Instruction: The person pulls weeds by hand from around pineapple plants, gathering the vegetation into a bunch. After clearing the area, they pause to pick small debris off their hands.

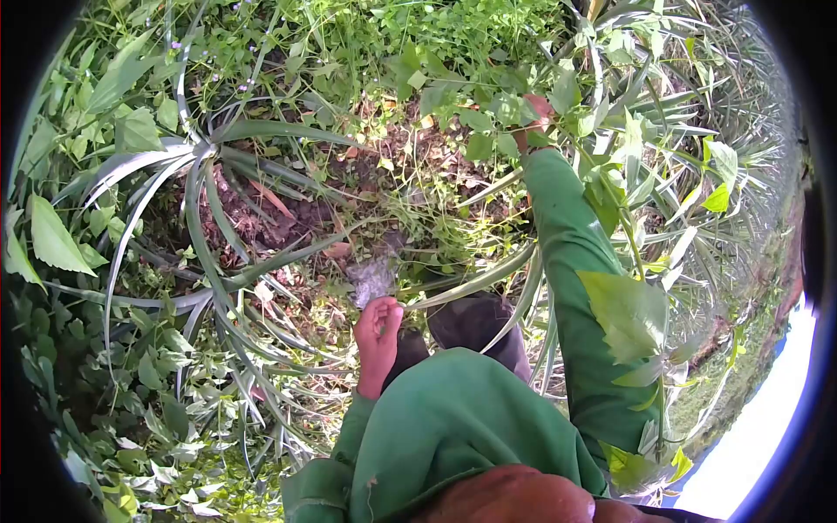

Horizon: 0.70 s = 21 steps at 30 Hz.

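Observation:
My left hand point(379, 336) is in front of my body with its fingers curled in and the thumb near them. The pointed tip of a long, narrow leaf point(475, 283) reaches right to the thumb, and I cannot tell whether the fingers hold it. Out at the upper right, at the end of a green sleeve point(571, 235), my right hand point(538, 113) is closed among the leaves of a leafy weed point(488, 118). Those leaves partly hide its fingers. Dry plant litter and a greyish patch point(372, 277) lie on the ground just beyond my left hand.
To the left spreads a spiky plant point(205, 152) with long arching leaves. More spiky plants point(697, 105) crowd the right side. A tall leafy stem point(632, 314) overlaps my right arm. Low green weeds point(375, 35) cover the far ground, and brown soil point(288, 222) shows between plants.

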### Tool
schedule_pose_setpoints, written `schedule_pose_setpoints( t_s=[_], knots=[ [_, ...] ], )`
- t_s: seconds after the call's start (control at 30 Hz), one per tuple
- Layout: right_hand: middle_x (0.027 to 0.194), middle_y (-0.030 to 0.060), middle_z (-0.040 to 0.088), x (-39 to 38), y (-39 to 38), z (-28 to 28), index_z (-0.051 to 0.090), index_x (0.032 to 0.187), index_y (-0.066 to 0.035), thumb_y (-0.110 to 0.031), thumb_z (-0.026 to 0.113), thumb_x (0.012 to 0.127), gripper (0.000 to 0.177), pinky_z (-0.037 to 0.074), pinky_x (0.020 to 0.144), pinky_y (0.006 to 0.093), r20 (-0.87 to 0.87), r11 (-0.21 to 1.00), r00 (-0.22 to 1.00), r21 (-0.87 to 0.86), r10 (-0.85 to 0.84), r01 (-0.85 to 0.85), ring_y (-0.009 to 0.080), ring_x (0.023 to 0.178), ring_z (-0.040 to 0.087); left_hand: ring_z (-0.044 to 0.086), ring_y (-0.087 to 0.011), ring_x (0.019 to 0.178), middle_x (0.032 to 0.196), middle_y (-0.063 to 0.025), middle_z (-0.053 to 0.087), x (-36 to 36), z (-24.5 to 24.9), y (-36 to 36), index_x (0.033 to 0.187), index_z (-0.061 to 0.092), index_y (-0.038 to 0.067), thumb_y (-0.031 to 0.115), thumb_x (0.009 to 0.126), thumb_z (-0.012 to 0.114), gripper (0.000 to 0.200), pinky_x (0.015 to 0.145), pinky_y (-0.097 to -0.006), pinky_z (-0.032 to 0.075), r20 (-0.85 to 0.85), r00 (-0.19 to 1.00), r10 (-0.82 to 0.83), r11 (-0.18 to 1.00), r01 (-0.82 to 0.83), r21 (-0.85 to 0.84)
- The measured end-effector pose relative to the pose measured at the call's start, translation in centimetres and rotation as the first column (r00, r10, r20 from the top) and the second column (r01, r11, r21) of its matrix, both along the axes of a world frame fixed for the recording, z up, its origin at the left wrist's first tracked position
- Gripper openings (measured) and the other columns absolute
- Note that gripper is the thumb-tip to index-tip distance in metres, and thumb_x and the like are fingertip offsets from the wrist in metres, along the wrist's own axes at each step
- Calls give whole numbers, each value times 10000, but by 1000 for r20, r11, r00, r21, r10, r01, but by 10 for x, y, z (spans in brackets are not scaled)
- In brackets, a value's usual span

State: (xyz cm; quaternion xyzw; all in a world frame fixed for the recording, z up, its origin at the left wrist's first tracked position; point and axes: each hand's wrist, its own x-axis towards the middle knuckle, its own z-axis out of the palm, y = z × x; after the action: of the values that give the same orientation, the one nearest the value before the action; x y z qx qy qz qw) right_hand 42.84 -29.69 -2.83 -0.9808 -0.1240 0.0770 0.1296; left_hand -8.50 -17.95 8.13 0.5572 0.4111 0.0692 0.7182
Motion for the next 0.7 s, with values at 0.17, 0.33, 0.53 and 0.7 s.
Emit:
schedule_pose_setpoints(
  t_s=[0.17,0.33,0.53,0.7],
  knots=[
    [1159,250,699,-11,-17,2,615,1328,-89,-371,513,960,475,507,972,509,-66,993,996,93,-66,72,452,1093,655,634,-112,913,1017,-58,679,19,-1,-2,1147,639,-17,90,979,681,204,819,-252,508,29,999,-24,999,24,29],
    [1106,273,704,-9,-17,-3,687,1217,-62,-293,553,941,385,543,928,495,79,992,990,41,-118,115,425,1077,682,626,-111,922,1017,-57,680,20,0,-11,1139,637,-16,85,975,684,199,829,-258,501,32,999,-4,1000,5,-21],
    [947,195,749,-7,-20,8,789,908,-65,-131,599,879,204,599,758,464,101,883,962,-430,254,-189,369,884,747,619,-99,923,1025,-50,677,-3,4,-18,1136,639,-7,81,969,691,196,839,-253,493,52,999,16,999,-13,-45],
    [1099,198,736,-11,-18,5,764,1034,-68,-162,534,934,268,581,863,497,-18,965,999,-258,-44,38,403,1005,720,623,-101,913,1025,-49,678,-28,1,-14,1136,637,-8,89,977,687,192,828,-254,501,39,999,20,999,-18,-36]
  ],
)
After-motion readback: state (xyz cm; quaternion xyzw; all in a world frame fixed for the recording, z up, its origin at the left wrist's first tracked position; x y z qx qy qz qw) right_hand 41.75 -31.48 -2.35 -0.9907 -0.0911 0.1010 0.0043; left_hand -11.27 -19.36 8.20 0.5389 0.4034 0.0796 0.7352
